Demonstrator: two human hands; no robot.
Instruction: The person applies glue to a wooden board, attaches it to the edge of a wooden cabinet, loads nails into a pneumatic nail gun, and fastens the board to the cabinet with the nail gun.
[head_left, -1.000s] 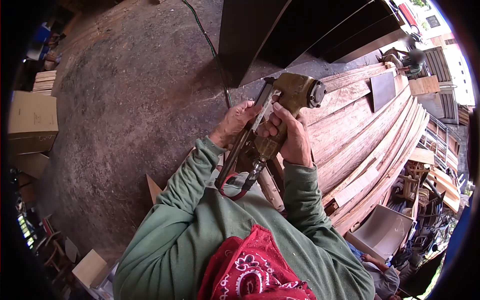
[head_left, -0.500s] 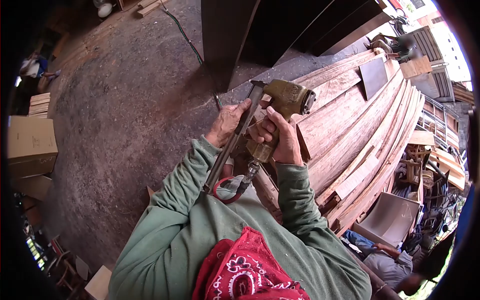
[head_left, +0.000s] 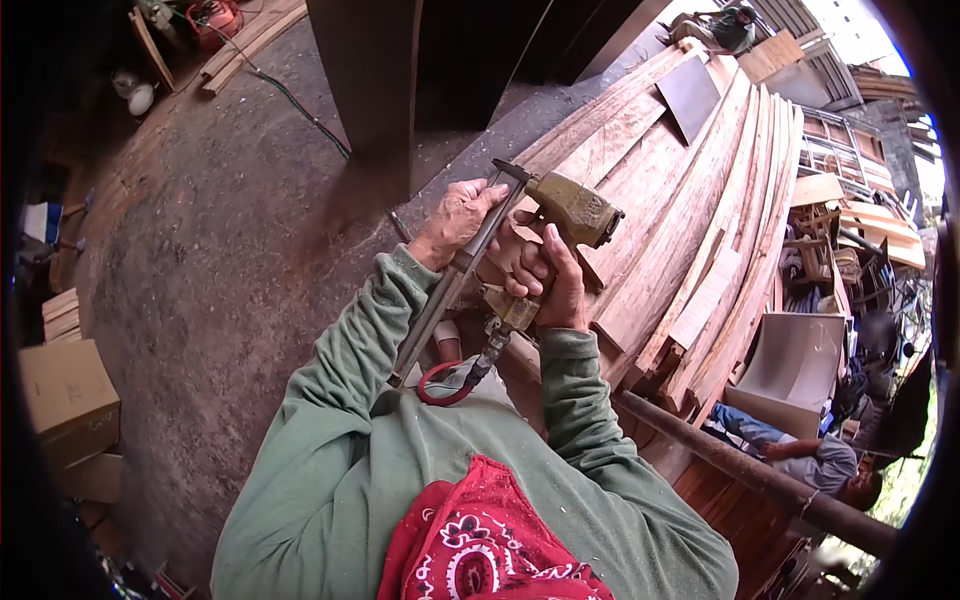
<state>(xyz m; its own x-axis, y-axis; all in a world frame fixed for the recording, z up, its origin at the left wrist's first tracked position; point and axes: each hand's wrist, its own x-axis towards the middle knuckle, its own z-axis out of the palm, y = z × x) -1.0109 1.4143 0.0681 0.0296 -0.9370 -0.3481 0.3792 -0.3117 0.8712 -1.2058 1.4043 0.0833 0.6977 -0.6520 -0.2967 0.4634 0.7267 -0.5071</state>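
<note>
A worn yellow-green nail gun (head_left: 572,205) is held in front of my chest, its head pointing up and right. My right hand (head_left: 545,275) is wrapped round its handle. My left hand (head_left: 462,218) is closed on the long grey magazine (head_left: 430,315), near its upper end. A metal fitting (head_left: 492,345) and a red hose (head_left: 437,393) hang from the bottom of the handle, close to my green shirt.
Long wooden boards (head_left: 670,200) lie stacked at the right, with a dark square panel (head_left: 688,97) on top. Tall dark panels (head_left: 370,80) stand ahead. A cardboard box (head_left: 68,400) sits at left. A metal pipe (head_left: 760,475) and two people are at right.
The view has turned to the right, so the boards and dark panels appear further left. My left hand has shifted up the magazine, and its fingers have curled round it.
</note>
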